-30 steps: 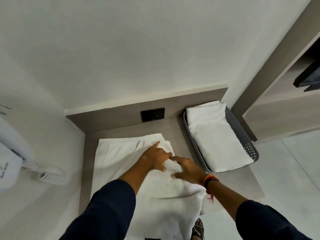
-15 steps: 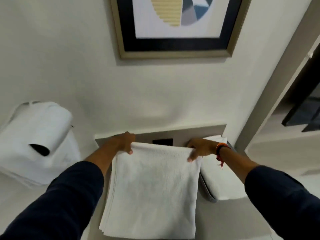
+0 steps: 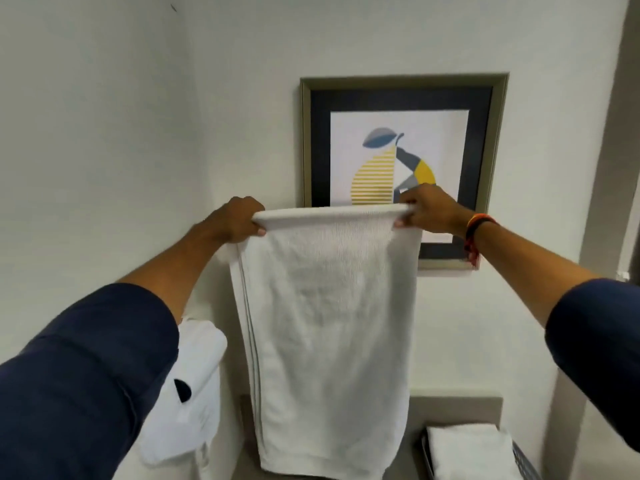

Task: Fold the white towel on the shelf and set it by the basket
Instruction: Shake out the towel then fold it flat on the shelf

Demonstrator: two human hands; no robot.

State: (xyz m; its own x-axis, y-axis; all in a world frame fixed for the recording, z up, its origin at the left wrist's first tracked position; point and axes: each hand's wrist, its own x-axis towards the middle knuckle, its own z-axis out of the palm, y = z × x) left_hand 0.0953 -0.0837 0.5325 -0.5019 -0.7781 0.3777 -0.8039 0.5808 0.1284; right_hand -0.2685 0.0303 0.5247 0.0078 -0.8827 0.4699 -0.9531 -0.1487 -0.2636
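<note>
I am holding the white towel point(image 3: 329, 341) up in front of the wall, my left hand point(image 3: 237, 220) closing its grip on the top left corner and my right hand point(image 3: 427, 211) pinching the top right corner. The top edge is stretching level between both fists, and the doubled cloth is hanging straight down, its lower end reaching the shelf point(image 3: 453, 408). The basket point(image 3: 523, 460) is sitting low on the right with another folded towel point(image 3: 467, 452) inside. A framed picture point(image 3: 401, 140) is hanging behind my right hand.
</note>
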